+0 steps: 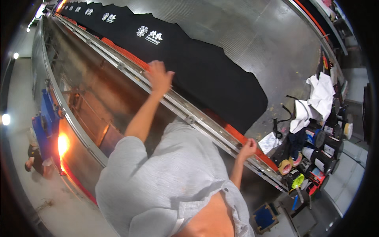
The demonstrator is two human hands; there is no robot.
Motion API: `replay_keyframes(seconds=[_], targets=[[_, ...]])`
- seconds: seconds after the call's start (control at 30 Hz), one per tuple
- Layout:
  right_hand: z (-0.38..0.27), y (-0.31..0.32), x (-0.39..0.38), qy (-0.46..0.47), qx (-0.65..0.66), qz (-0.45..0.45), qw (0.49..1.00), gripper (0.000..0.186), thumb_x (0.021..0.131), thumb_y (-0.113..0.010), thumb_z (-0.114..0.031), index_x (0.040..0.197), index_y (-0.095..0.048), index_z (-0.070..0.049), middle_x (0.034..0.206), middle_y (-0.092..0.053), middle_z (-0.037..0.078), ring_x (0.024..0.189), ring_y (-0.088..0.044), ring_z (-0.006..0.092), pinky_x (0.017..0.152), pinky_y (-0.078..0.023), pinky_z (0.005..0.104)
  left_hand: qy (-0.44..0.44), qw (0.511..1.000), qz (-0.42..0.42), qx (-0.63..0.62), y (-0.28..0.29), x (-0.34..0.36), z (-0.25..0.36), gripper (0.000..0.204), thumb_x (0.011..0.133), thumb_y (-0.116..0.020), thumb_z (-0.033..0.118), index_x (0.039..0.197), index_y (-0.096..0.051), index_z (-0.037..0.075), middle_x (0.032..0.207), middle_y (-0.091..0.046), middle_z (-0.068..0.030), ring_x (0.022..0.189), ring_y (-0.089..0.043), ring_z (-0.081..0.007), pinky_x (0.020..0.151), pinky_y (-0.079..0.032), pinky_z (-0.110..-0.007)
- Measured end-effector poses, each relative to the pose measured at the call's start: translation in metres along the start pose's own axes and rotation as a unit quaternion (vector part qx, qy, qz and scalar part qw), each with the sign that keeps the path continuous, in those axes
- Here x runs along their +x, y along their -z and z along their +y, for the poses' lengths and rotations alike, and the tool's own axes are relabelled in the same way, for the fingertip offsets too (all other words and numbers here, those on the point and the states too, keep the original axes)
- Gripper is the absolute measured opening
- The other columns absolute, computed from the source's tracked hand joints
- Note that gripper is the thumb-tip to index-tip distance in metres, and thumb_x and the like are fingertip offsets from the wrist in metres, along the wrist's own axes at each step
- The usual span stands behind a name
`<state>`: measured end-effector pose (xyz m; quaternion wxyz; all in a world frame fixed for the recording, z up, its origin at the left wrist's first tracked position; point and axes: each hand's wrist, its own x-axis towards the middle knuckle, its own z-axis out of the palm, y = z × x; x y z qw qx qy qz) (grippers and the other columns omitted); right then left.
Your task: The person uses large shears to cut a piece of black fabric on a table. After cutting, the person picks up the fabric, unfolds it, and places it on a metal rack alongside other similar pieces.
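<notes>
My left hand is stretched out over the metal edge rail of a long table, its fingers apart and slightly blurred. It hovers at or touches the edge of the nearest black fabric panel; I cannot tell which. Black panels with white prints lie along the table in a row, the nearest one's right part plain. At the rail's right end, my right hand is closed, fingertips pressed together beside the orange-red strip. Whatever it pinches, if anything, is too small to make out.
White cloths, dark tubs, tape rolls and a tub with bright yellow-green ink crowd the table's right end. Another long table runs at left, with a glowing heater and a person beyond.
</notes>
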<state>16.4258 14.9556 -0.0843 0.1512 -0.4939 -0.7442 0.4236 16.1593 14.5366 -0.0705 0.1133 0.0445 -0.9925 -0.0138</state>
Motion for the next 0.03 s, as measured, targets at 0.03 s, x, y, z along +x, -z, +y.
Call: replay_keyframes(seconds=[0.03], targets=[[-0.0029, 0.007, 0.009, 0.01, -0.004, -0.001, 1.0, 0.024, 0.087, -0.062, -0.015, 0.101, -0.064, 0.004, 0.091, -0.068, 0.015, 0.082, -0.064, 0.0246, 0.078, -0.05, 0.0345, 0.087, 0.987, -0.004, -0.137, -0.0103, 0.0012, -0.0455, 0.081, 0.075, -0.07, 0.042, 0.138, -0.039, 0.002, 0.148, -0.031, -0.0194, 0.141, -0.019, -0.0386, 0.104, -0.016, -0.068]])
